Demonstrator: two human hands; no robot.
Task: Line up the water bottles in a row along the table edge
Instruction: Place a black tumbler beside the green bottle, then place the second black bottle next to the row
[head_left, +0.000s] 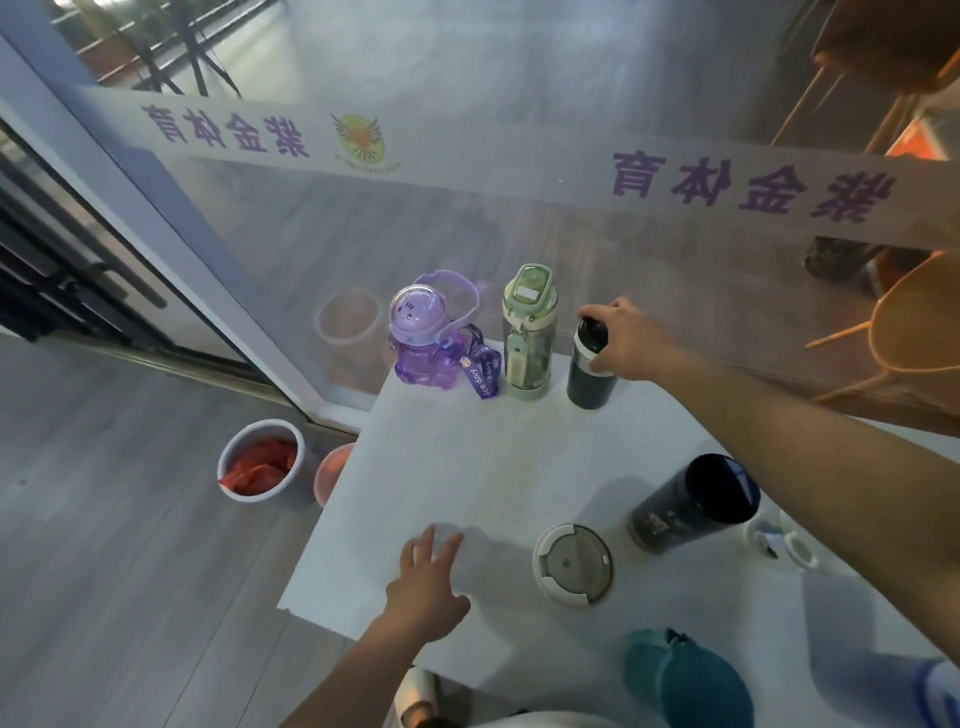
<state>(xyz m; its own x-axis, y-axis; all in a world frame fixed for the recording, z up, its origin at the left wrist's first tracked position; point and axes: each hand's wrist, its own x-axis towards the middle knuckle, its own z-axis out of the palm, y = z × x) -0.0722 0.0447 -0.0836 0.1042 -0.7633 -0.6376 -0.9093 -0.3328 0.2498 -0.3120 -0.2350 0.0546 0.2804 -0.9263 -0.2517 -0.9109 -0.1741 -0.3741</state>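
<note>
Reaching to the far edge of the white table (467, 467), the right hand (623, 340) is closed around the top of a small black bottle (589, 374), fingers over the cap and thumb on the pale band just below it. That bottle stands upright at the right end of a row along the far edge, against the glass wall (467, 218). Just beside it on the left stands a tall green bottle (529, 332), and left of that a purple bottle (423, 338) with a looped handle and a purple strap (483, 374) hanging between the two, near the far left corner.

The left hand (428, 587) lies flat on the table near the left edge, fingers spread and holding nothing.

Toward the near right part of the table stand a white cup with a grey lid (573, 564), a large dark flask (693, 501) just right of it, and a clear bottle (784, 540) partly hidden under the right forearm. A teal bottle (685, 680) stands at the near edge.

On the floor by the table's left edge stands a white bucket (260, 460) holding something red.
</note>
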